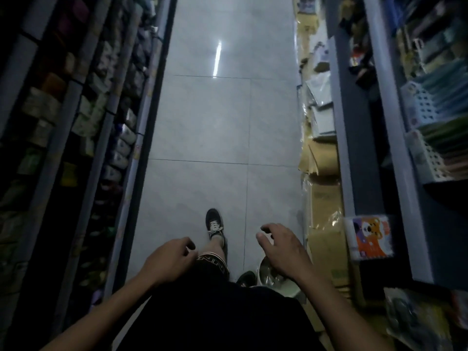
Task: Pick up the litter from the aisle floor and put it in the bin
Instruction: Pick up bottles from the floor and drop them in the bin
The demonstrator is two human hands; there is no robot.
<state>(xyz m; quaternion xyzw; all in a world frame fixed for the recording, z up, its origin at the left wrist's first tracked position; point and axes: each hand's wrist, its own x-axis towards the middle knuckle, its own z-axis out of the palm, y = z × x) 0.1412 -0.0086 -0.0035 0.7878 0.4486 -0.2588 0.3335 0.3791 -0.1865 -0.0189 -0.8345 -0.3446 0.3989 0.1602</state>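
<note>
I look down a narrow shop aisle with a grey tiled floor point(217, 127). No litter shows on the visible tiles. A round pale bin point(272, 276) with a shiny liner stands on the floor at the lower right, partly hidden under my right hand point(281, 247). That hand hovers above the bin with its fingers spread and nothing in it. My left hand point(169, 259) hangs in front of my thigh, fingers loosely curled, also holding nothing. My left foot in a dark sneaker point(214, 224) is stepped forward on the tiles.
Dark shelves packed with goods point(76, 122) wall the aisle on the left. On the right, stacked brown cardboard and packets point(321, 158) line the floor edge below blue-grey shelving point(379, 122) with baskets. A bright light reflection streaks the far tiles.
</note>
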